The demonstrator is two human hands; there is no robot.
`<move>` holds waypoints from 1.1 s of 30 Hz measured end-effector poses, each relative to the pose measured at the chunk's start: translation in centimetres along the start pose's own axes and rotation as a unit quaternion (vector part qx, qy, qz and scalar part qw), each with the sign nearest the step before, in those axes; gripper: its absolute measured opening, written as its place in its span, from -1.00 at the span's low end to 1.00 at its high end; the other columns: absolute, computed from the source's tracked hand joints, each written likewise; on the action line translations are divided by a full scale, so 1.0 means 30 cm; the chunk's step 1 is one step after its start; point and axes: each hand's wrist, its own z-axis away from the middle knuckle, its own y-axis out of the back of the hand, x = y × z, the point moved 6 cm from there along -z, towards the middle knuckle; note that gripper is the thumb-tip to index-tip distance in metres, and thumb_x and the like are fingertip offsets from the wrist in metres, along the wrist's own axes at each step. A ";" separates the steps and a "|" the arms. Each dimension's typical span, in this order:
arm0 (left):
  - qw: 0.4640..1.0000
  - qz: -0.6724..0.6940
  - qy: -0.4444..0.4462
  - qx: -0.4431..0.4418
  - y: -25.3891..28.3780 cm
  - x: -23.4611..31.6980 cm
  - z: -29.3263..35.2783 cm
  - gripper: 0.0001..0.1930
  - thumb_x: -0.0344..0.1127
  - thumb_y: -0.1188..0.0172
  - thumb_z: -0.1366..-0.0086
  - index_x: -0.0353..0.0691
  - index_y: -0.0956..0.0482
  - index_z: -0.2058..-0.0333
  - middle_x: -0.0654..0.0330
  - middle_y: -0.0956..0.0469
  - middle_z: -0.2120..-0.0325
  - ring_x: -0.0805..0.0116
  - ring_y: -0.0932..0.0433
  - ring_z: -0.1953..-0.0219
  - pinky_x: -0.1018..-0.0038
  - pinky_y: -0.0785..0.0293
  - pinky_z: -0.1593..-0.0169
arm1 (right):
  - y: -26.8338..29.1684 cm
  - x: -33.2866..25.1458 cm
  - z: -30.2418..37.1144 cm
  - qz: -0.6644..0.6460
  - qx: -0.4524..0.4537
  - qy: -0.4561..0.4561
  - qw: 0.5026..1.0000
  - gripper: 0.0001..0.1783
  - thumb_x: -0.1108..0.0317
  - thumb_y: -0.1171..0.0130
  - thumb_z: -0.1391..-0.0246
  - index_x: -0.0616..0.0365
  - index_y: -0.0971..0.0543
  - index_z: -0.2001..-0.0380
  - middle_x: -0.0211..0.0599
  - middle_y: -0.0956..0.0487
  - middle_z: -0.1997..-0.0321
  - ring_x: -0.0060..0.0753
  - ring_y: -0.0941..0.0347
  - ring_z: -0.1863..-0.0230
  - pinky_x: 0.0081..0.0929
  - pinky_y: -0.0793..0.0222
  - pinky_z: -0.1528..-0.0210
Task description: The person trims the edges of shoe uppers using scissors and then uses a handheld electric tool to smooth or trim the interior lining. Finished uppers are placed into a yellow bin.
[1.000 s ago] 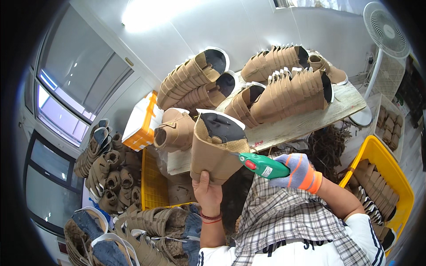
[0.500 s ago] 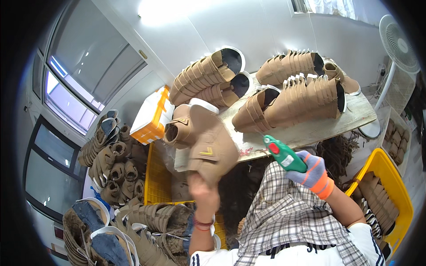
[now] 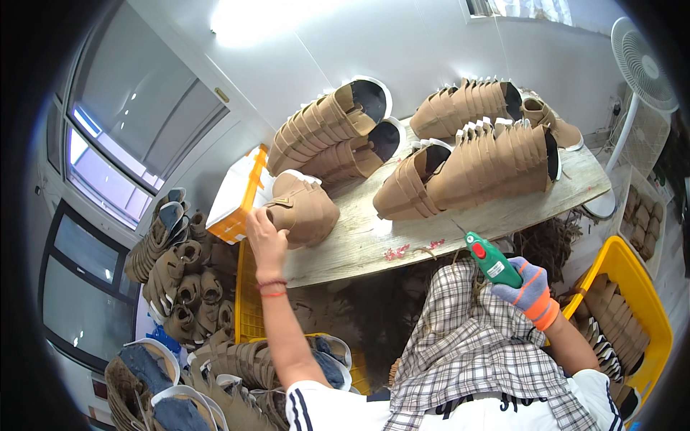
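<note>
A brown shoe upper (image 3: 314,214) with a small yellowish mark rests at the left end of the worktable (image 3: 345,258). Bare fingers of my left hand (image 3: 266,244) are closed on the edge of its opening. In a purple-grey glove with orange stripes and cuff, my right hand (image 3: 530,287) grips a green handheld power tool (image 3: 496,264) with a red button and a thin tip. That tool is held in front of the table's near edge, its tip pointing up and left. Stacked brown uppers (image 3: 489,169) lie across the table from it.
More nested uppers (image 3: 320,129) stand at the back of the table. An orange-and-white box (image 3: 241,194) is beyond my left hand. Yellow crates flank me, one (image 3: 647,327) at right holding uppers. Piles of uppers (image 3: 190,287) fill the left side; a white fan (image 3: 645,65) stands far right.
My left hand has carried the shoe upper left and away from me to the table's left end. My right hand, still gripping the tool, has shifted a little right and nearer.
</note>
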 end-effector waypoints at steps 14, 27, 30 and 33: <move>0.677 0.632 0.372 -0.061 -0.912 0.410 0.223 -0.59 -0.33 -0.44 0.00 -0.26 -0.39 0.26 0.24 -0.47 0.39 0.49 -0.40 0.45 0.60 -0.30 0.37 | -0.003 0.101 -0.009 0.031 0.006 -0.052 0.998 -0.37 0.00 -0.48 0.24 0.24 -0.55 0.20 -0.25 -0.62 0.47 -0.51 -0.55 0.48 -0.55 -0.46 0.37; 0.512 0.794 0.327 0.032 -0.628 0.526 0.370 -0.72 -0.58 -0.25 -0.11 -0.36 -0.55 0.15 0.16 -0.59 0.23 0.40 -0.54 0.21 0.48 -0.44 0.08 | -0.068 0.073 -0.046 0.112 -0.011 -0.024 0.993 -0.36 -0.18 -0.40 0.24 0.17 -0.58 0.28 -0.24 -0.61 0.52 -0.34 -0.58 0.50 -0.48 -0.47 0.39; 0.521 0.790 0.310 0.093 -0.454 0.477 0.410 -0.72 -0.59 -0.23 -0.13 -0.36 -0.55 0.13 0.17 -0.58 0.17 0.40 -0.52 0.16 0.45 -0.42 0.04 | -0.075 0.051 -0.045 0.118 -0.014 -0.014 0.993 -0.34 -0.19 -0.40 0.25 0.17 -0.58 0.26 -0.22 -0.62 0.51 -0.31 -0.59 0.48 -0.47 -0.48 0.38; 0.541 0.788 0.271 0.119 -0.248 0.446 0.459 -0.73 -0.59 -0.20 -0.17 -0.34 -0.55 0.11 0.19 -0.58 0.16 0.41 -0.53 0.14 0.46 -0.42 0.02 | -0.098 -0.018 -0.037 0.120 -0.019 0.034 0.992 -0.35 -0.17 -0.40 0.25 0.17 -0.58 0.25 -0.21 -0.61 0.53 -0.30 -0.59 0.49 -0.48 -0.48 0.38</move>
